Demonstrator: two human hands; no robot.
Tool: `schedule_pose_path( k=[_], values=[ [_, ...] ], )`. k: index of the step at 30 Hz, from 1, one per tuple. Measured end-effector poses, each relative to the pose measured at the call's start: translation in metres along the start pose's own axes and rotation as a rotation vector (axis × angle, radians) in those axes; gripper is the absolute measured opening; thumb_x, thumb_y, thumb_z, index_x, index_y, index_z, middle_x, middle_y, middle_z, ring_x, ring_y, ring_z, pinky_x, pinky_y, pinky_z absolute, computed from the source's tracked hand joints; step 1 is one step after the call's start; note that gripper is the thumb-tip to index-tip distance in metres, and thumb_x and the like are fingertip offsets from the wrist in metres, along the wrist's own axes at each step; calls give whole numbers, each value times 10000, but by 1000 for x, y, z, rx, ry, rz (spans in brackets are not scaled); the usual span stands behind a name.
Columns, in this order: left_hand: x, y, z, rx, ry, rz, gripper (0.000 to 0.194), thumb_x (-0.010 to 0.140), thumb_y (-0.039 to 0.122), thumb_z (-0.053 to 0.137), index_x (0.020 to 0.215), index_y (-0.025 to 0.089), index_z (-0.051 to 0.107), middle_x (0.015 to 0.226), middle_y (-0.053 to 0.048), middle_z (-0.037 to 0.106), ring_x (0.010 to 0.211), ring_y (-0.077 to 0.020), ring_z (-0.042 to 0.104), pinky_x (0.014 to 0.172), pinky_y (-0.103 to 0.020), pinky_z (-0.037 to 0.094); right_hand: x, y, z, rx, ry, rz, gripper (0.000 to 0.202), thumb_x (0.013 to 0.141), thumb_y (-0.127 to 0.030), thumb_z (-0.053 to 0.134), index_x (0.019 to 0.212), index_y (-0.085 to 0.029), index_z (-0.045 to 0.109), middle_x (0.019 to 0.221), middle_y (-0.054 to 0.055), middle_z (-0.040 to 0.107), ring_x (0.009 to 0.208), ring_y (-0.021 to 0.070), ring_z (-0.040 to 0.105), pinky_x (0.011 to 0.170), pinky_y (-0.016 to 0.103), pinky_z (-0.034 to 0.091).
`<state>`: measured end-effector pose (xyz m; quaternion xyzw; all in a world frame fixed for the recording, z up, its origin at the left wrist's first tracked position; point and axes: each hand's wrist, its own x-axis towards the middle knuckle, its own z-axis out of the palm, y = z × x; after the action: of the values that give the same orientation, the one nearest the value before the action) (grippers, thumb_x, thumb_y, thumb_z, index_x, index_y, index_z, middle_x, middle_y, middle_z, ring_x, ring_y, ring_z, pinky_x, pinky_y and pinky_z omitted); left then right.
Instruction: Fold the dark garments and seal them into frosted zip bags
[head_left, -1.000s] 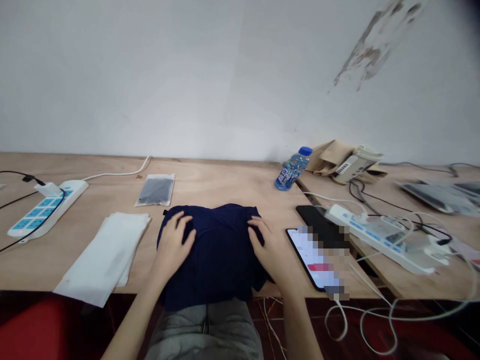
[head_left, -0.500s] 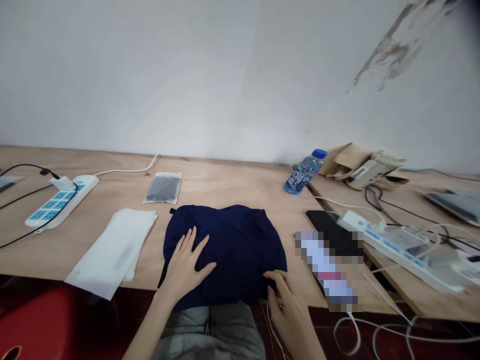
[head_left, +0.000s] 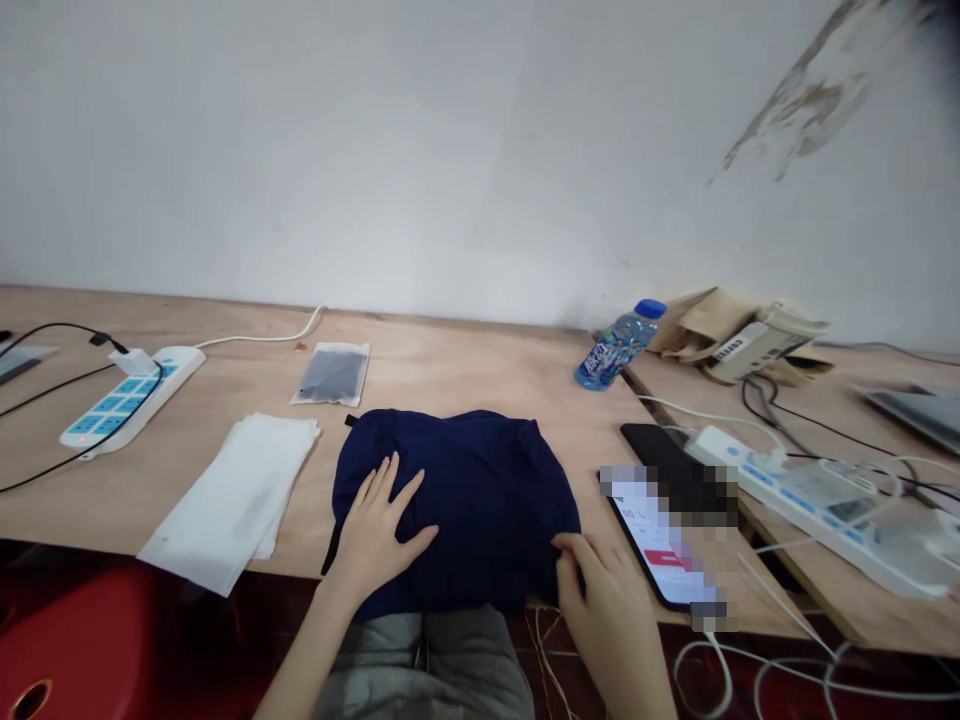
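Note:
A dark navy cloth item (head_left: pixel 480 490), rounded in outline, lies at the table's front edge and hangs slightly over it. A small black tab shows at its upper left corner, and a black strip at its left side. My left hand (head_left: pixel 382 530) lies flat on its left part, fingers spread. At its lower right edge is my right hand (head_left: pixel 596 585), fingers curled, with thumb and index fingertip near the cloth's border. Whether any cloth is between those fingertips is too small to make out.
White pouches (head_left: pixel 232 495) and a packet with dark contents (head_left: pixel 334 373) lie left, beside a power strip (head_left: pixel 135 400). To the right are a bottle (head_left: pixel 619 345), a phone (head_left: pixel 660 550), a black object (head_left: pixel 660 455), another power strip (head_left: pixel 787 495) and cables. A red stool (head_left: pixel 82 650) stands lower left.
My right hand has shifted a little right and outward along the cloth's edge. My left hand stays spread on the cloth. The whole view has moved slightly.

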<state>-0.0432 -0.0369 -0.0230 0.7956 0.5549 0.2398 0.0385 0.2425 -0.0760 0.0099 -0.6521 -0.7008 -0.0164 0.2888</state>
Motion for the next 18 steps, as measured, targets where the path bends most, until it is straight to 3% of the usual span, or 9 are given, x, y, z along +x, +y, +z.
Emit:
schedule_pose_path(
  k=[2,5,10,12,14,16,18],
  values=[
    [0,0,1,-8,0,-5,700,851,525,570,1478,298,353,1601,-94,206,1438,-326,285,1124,-528,330,13,-18,5,39,48,-26,237,899,-263,407,946,-209,633,936,109,680,866,266,629,771,411,504],
    [0,1,2,-23,-3,-13,696,849,511,577,1474,294,362,1601,-94,204,1443,-330,269,1130,-532,319,34,-36,25,68,20,-113,306,940,-283,392,1104,-188,632,1153,130,660,1042,265,616,883,409,493],
    [2,3,-11,-232,10,-79,592,858,478,581,1408,296,459,1567,-95,304,1411,-323,341,1118,-532,338,48,-35,72,-39,-48,-131,445,969,-362,368,1329,-172,548,1441,158,485,1297,346,461,1028,549,383],
    [9,-3,-23,-442,73,-196,454,889,467,541,1298,274,563,1452,-103,473,1280,-278,513,1017,-449,464,46,-31,83,-54,-54,-116,468,974,-372,363,1375,-177,509,1463,150,463,1319,340,440,1049,551,361],
    [21,-17,-35,-689,177,-379,379,914,471,493,1184,237,620,1190,-98,646,948,-194,671,764,-318,559,44,-28,87,-52,-57,-118,478,977,-382,363,1394,-187,490,1474,141,453,1331,326,430,1066,540,348],
    [38,-39,-44,-918,269,-597,386,920,485,473,1130,200,627,907,-56,684,573,-107,595,497,-226,473,42,-26,87,-49,-60,-126,478,977,-388,362,1397,-198,489,1474,133,456,1333,319,429,1071,537,343],
    [58,-64,-46,-1070,294,-814,349,892,455,541,1035,155,649,764,-24,655,447,-61,476,425,-192,386,42,-26,86,-48,-54,-123,478,976,-388,361,1394,-197,495,1468,134,463,1333,318,431,1070,537,345]
  ],
)
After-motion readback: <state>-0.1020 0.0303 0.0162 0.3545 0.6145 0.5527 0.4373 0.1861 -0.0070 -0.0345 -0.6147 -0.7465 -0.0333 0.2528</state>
